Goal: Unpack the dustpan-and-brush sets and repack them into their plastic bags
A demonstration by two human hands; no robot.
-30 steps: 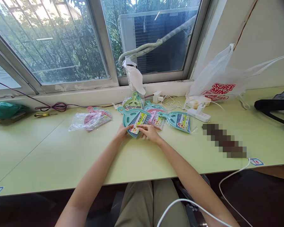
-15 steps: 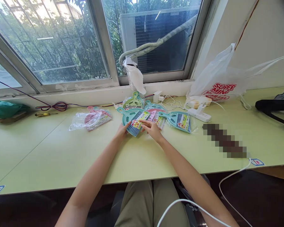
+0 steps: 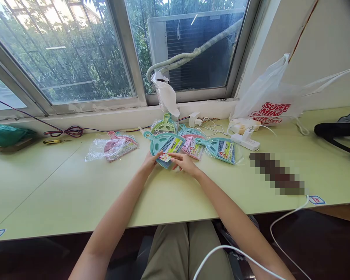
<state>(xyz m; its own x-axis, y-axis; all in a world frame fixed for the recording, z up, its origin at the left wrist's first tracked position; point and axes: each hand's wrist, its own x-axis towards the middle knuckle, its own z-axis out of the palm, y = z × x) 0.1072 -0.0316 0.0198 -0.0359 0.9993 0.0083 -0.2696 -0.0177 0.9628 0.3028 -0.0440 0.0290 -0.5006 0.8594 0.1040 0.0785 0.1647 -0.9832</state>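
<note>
A teal mini dustpan (image 3: 158, 143) with a striped insert and a colourful label card (image 3: 172, 147) is tilted up above the table in front of me. My left hand (image 3: 151, 162) grips its lower left edge, thumb on the front and the other fingers mostly hidden behind. Over the card's lower right part lies my right hand (image 3: 184, 163), fingers stretched out and apart, fingertips touching the card. Just behind are a green dustpan (image 3: 165, 126) and a pink dustpan (image 3: 192, 146), partly covered. Another teal dustpan (image 3: 217, 148) in clear wrap lies to the right.
A wrapped pink dustpan (image 3: 121, 146) lies left on the green table (image 3: 84, 194). Farther left is a yellow screwdriver (image 3: 52, 141) beside coiled wires (image 3: 72, 131). A power strip (image 3: 245, 142) and a white plastic bag (image 3: 265, 97) stand back right. A white cable (image 3: 288, 212) hangs over the front edge.
My right hand has slid slightly left and down across the label card, its fingers straighter. My left hand keeps its grip, and the dustpan has barely moved.
</note>
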